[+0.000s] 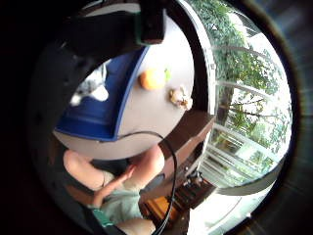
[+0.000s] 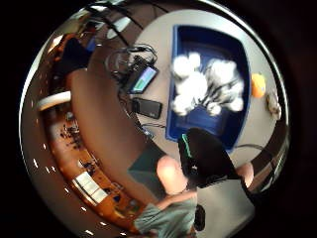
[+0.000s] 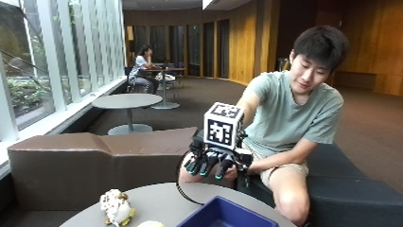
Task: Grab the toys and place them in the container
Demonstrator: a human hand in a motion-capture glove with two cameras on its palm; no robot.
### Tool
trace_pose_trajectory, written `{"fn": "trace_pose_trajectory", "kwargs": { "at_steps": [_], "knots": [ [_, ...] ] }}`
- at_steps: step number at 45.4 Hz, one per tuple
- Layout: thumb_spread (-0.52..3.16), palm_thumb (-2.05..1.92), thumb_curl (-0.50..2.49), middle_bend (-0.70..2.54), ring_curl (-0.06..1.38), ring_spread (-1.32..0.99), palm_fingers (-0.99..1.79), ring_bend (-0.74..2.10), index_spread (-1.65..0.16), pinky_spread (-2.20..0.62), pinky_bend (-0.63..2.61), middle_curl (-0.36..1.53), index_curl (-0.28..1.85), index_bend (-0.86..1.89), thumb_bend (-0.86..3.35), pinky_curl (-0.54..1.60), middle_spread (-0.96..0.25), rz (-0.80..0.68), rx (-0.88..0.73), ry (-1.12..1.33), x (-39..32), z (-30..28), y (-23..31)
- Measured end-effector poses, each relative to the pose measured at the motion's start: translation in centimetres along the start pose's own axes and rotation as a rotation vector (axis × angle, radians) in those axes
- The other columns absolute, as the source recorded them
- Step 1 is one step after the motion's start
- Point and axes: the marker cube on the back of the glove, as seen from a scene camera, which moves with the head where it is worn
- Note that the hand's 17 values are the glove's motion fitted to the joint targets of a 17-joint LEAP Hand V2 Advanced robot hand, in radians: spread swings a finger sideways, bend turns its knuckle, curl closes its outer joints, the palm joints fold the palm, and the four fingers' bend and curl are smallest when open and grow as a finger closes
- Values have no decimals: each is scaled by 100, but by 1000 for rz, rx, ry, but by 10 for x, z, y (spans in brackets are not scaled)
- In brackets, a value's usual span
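Above the blue container [image 3: 220,215], the gloved right hand [image 3: 211,163] hovers palm-down, fingers loosely curled, holding nothing.

Daylight floods in from the windows [image 3: 56,61] on your side; the white toys [image 2: 205,87] glare, blurred and overexposed.

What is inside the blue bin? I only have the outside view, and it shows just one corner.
Observer: Several white plush toys already lie in the bin.
Operator: Any toys left out besides the speckled one?
Observer: Yes, an orange toy lies on the table, between that one and the bin.
Operator: Anything else on the table?
Observer: A dark phone lies on the bin's other side.
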Motion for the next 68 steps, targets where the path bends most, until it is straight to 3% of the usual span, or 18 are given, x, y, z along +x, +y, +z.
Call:
{"fn": "trace_pose_trajectory", "kwargs": {
  "at_steps": [15,30,39,44,54,58,60,66,68],
  "knots": [
    [127,15,56,10,37,0,-35,30,-19,4,105,38,41,5,-3,37,4,15,88,-19,67,-45,29],
    [137,18,47,13,34,1,-22,18,-23,6,90,31,32,12,0,32,-3,-5,48,-136,157,-36,14],
    [140,21,45,13,34,0,-18,18,-24,5,86,28,30,12,0,31,-8,-4,-128,-128,197,34,-39],
    [141,25,44,12,33,-1,-20,18,-25,5,87,27,28,12,1,32,-9,-25,-232,-151,208,107,-74],
    [140,35,45,8,31,0,-24,15,-25,5,98,22,26,12,4,35,-6,-8,-278,-307,217,247,-94],
    [140,43,46,7,30,0,-12,15,-28,4,98,20,31,27,7,35,-8,20,-152,-315,217,268,-100],
    [143,55,49,21,31,-5,22,25,-28,2,84,22,34,44,14,31,-13,34,-98,-331,216,269,-103],
    [120,77,61,54,39,-26,104,66,-27,-21,76,33,32,36,19,26,-21,81,-34,-393,211,268,-104],
    [111,80,64,57,42,-29,108,72,-26,-24,75,35,33,36,19,27,-23,99,-28,-398,210,268,-102]
  ]
}}
